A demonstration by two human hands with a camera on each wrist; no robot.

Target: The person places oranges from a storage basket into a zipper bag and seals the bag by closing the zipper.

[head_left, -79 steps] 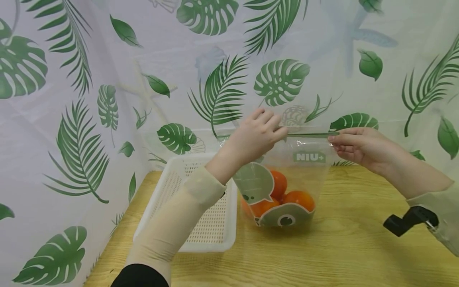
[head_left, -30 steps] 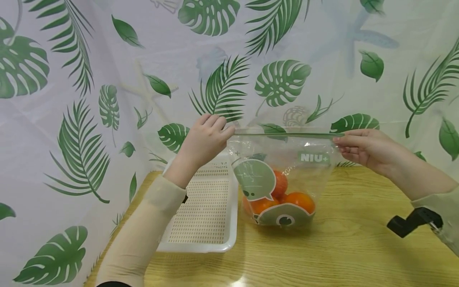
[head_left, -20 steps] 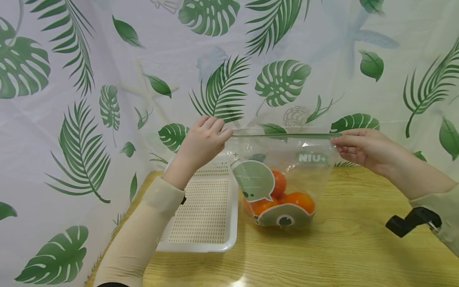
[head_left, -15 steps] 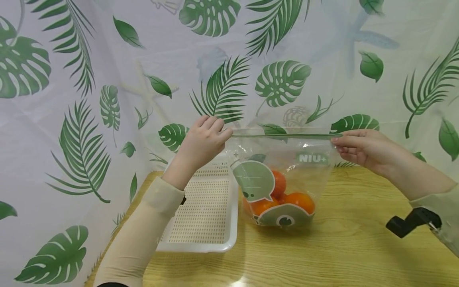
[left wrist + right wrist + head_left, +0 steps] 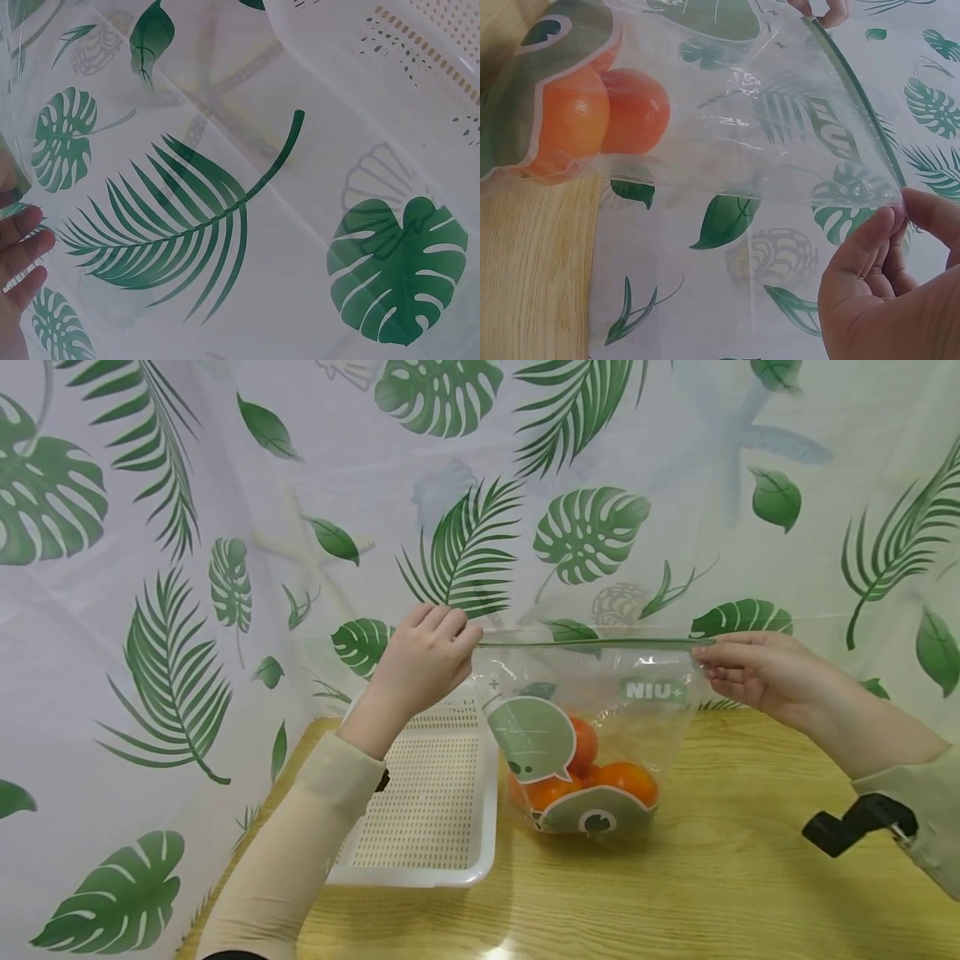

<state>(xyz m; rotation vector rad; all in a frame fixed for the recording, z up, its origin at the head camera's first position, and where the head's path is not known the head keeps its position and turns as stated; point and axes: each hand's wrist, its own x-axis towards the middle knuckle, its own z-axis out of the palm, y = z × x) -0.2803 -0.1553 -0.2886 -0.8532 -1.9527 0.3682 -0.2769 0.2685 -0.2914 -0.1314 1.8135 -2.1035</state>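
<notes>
A clear zip bag [image 5: 600, 693] with green printed patches stands upright on the wooden table, its green zip strip [image 5: 592, 643] stretched straight across the top. Orange round fruits [image 5: 626, 781] lie at its bottom, partly behind the prints. My left hand [image 5: 427, 660] pinches the bag's top left corner; the fingertips are hidden behind the hand in the head view. At the opposite corner my right hand [image 5: 772, 681] pinches the end of the strip between thumb and forefinger, as the right wrist view also shows, where part of the left hand [image 5: 825, 9] appears at the far end.
Left of the bag a white perforated basket [image 5: 483, 843] stands on the table [image 5: 675, 902], partly covered by the left forearm. A white leaf-print sheet [image 5: 480, 460] hangs behind and along the left side.
My left hand has slid leftward along the zip strip from mid-bag to the left corner, then shifted slightly. My right hand keeps its pinch at the right corner.
</notes>
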